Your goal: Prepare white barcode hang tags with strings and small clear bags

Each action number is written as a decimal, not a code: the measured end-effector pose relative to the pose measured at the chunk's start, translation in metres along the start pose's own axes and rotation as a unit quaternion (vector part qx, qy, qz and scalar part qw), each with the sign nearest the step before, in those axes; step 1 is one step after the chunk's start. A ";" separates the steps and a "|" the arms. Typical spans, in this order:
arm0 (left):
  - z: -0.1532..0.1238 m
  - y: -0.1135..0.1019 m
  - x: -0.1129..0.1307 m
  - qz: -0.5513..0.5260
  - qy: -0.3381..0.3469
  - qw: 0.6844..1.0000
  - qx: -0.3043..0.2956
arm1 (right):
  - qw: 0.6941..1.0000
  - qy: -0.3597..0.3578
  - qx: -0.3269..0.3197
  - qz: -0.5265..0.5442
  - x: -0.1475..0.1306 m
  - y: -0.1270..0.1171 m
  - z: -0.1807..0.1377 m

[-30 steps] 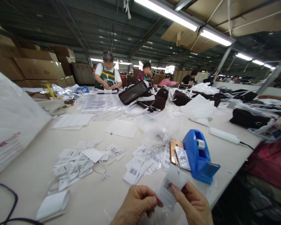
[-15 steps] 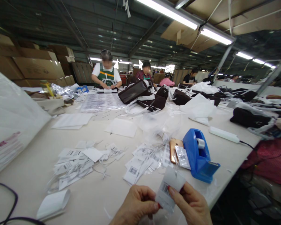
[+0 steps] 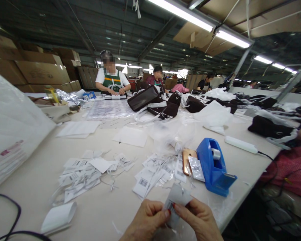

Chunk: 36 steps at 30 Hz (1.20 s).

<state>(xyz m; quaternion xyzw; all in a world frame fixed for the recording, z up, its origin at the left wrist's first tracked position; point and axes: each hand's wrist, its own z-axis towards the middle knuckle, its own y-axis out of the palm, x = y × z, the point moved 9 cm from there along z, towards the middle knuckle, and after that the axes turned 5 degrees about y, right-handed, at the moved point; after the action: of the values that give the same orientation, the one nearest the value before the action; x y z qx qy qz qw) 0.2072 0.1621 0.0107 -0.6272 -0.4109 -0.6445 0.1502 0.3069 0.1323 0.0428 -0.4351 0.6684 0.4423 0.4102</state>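
Note:
Between my two hands is a white hang tag (image 3: 178, 195) with a printed barcode, a bit of clear plastic showing at its lower end. My left hand (image 3: 146, 219) pinches its lower left edge between thumb and finger. On the other side, the thumb and fingers of my right hand (image 3: 197, 217) grip it. Beyond my hands lies a pile of barcode tags (image 3: 146, 179) with strings. Another heap of tags (image 3: 82, 174) spreads farther left. A blue tape dispenser (image 3: 213, 167) stands to the right, beside a gold phone (image 3: 187, 160) partly covered by a small packet (image 3: 197, 169).
A folded white strip (image 3: 59, 217) and black cable (image 3: 15, 231) lie at lower left. A large plastic bag (image 3: 12, 127) rises on the left. Dark bags (image 3: 144, 97) are heaped at the back, where co-workers stand. A white power strip (image 3: 240, 144) lies near the right edge.
My hands have drawn closer together on the tag, which has shifted slightly left and tilted. Across the table, the co-worker in the green apron has moved a little left.

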 end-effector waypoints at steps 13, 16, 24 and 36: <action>-0.003 0.010 -0.009 -0.100 -0.055 0.993 0.001 | 0.996 -0.048 0.067 -0.037 -0.033 -0.016 0.007; -0.005 0.017 -0.003 -0.122 -0.058 0.990 -0.035 | 0.995 -0.060 0.071 -0.046 -0.033 -0.017 0.008; -0.003 0.012 -0.005 -0.168 -0.051 0.984 -0.025 | 0.993 -0.057 0.089 -0.049 -0.030 -0.021 0.008; -0.001 0.011 -0.012 -0.173 -0.054 0.983 -0.021 | 0.998 -0.005 0.038 -0.047 -0.010 -0.003 0.006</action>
<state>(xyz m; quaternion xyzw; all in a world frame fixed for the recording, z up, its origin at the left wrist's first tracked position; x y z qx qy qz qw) 0.2167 0.1508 0.0037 -0.5833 -0.5073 -0.6344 0.0012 0.3141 0.1397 0.0498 -0.4478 0.6617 0.3988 0.4501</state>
